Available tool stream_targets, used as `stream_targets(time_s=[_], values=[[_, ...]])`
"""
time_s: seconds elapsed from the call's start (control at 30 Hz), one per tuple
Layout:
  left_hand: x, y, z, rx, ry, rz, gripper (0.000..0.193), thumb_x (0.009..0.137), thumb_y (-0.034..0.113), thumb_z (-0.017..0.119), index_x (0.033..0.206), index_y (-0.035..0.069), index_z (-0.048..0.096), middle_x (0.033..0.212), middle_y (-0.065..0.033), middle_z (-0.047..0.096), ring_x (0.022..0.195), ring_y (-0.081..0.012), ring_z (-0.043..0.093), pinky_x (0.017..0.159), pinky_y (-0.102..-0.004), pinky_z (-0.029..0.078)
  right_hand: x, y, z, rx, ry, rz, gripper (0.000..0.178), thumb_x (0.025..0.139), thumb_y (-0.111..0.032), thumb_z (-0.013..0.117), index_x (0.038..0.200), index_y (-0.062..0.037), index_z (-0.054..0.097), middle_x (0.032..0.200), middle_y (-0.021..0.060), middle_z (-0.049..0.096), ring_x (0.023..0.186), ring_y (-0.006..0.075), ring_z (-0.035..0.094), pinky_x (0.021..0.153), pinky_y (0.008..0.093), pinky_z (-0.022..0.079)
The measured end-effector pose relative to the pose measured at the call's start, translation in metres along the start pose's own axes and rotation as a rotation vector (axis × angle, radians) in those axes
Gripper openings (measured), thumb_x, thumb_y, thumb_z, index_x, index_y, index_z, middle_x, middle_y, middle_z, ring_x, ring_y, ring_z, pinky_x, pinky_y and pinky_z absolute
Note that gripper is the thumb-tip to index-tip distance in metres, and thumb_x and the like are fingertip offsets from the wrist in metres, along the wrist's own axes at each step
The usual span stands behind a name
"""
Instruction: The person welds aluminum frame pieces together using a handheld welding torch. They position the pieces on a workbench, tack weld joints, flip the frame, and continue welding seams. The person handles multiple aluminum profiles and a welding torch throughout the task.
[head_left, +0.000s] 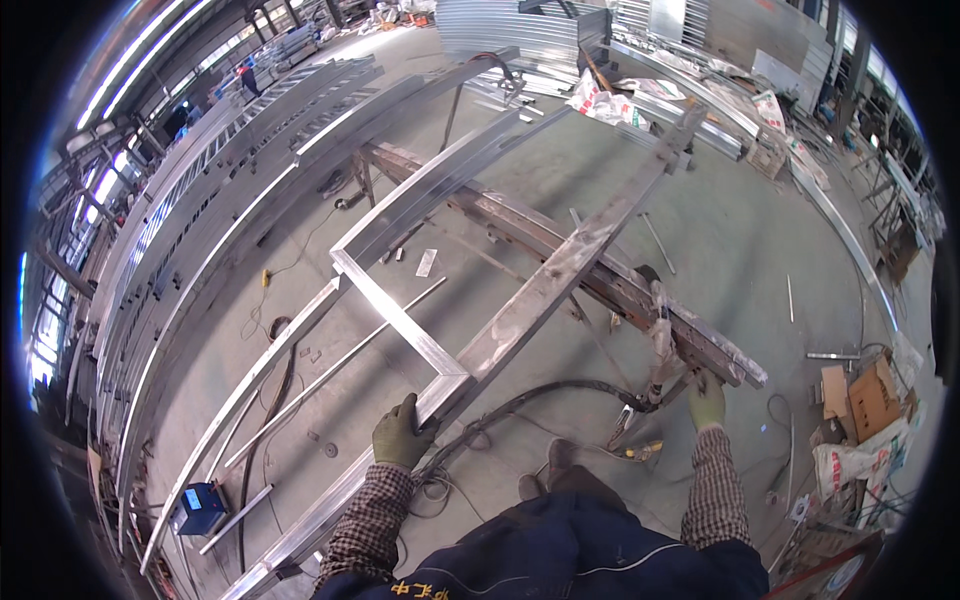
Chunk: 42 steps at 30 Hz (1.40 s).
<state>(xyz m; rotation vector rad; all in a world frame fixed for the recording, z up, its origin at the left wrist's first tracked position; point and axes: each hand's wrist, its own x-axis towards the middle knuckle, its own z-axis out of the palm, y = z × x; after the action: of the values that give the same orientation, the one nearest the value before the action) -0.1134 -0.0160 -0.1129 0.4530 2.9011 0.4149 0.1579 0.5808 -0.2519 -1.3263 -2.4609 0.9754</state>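
My left hand (pixel 403 435), in a green work glove, is closed on the near rail of a silvery metal frame (pixel 395 322), just beside its corner joint. The frame's rails rest across a rusty steel beam (pixel 520 222) and a long flat steel bar (pixel 575 255). My right hand (pixel 706 402), also gloved, is at the near right end of the beam, its fingers partly hidden. Close by it lies a dark cable end with a metal clamp (pixel 625 420). What the right fingers close on cannot be made out. A wrapped, dirty bundle (pixel 661 340) hangs over the beam.
Long curved metal frames (pixel 215 230) stand along the left. A blue box (pixel 199 508) sits on the floor at lower left. A black cable (pixel 520 398) loops near my feet. Cardboard boxes (pixel 872 392) and white sacks (pixel 850 468) lie at right. Metal stock (pixel 520 35) is stacked behind.
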Motion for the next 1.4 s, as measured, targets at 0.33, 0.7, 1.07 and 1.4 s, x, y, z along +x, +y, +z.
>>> stream_targets(time_s=[0.33, 0.7, 1.07, 1.4], values=[[-0.008, 0.033, 0.006, -0.173, 0.201, 0.024, 0.085, 0.09, 0.039, 0.087, 0.158, 0.0, 0.054, 0.126, -0.0221, 0.069, 0.11, -0.0375, 0.069, 0.095, -0.0501, 0.06, -0.26, 0.233, -0.034, 0.533, 0.019, 1.053, 0.054, 0.104, -0.023, 0.063, 0.155, -0.0079, 0.056, 0.103, 0.0169, 0.077, 0.072, 0.0269, 0.075, 0.064, 0.0402, 0.059], [-0.02, 0.413, 0.147, -0.358, 0.051, 0.479, 0.043, 0.098, 0.02, 0.083, 0.136, 0.002, 0.074, 0.132, -0.0181, 0.076, 0.115, -0.0309, 0.076, 0.098, -0.0407, 0.062, -0.274, 0.414, -0.136, 0.668, -0.042, 1.118, 0.06, 0.102, -0.026, 0.067, 0.157, -0.008, 0.054, 0.106, 0.0158, 0.077, 0.075, 0.0234, 0.074, 0.062, 0.0381, 0.057], [-0.042, 0.677, 0.294, -0.507, -0.499, 0.573, 0.028, 0.101, 0.027, 0.077, 0.122, 0.01, 0.081, 0.105, -0.0139, 0.082, 0.091, -0.0286, 0.081, 0.081, -0.0406, 0.064, -0.248, 0.522, -0.272, 0.737, 0.307, 1.183, 0.04, 0.107, -0.034, 0.062, 0.138, -0.0085, 0.066, 0.094, 0.0109, 0.074, 0.068, 0.0205, 0.07, 0.056, 0.0356, 0.053], [0.019, 0.889, 0.403, -0.428, -0.703, 0.679, 0.039, 0.104, 0.04, 0.068, 0.131, 0.015, 0.078, 0.12, -0.0152, 0.081, 0.106, -0.0356, 0.078, 0.097, -0.0463, 0.061, -0.153, 0.604, -0.321, 0.865, -0.175, 1.001, 0.057, 0.105, -0.034, 0.073, 0.151, -0.0052, 0.056, 0.113, 0.022, 0.077, 0.091, 0.0346, 0.078, 0.075, 0.045, 0.063]])
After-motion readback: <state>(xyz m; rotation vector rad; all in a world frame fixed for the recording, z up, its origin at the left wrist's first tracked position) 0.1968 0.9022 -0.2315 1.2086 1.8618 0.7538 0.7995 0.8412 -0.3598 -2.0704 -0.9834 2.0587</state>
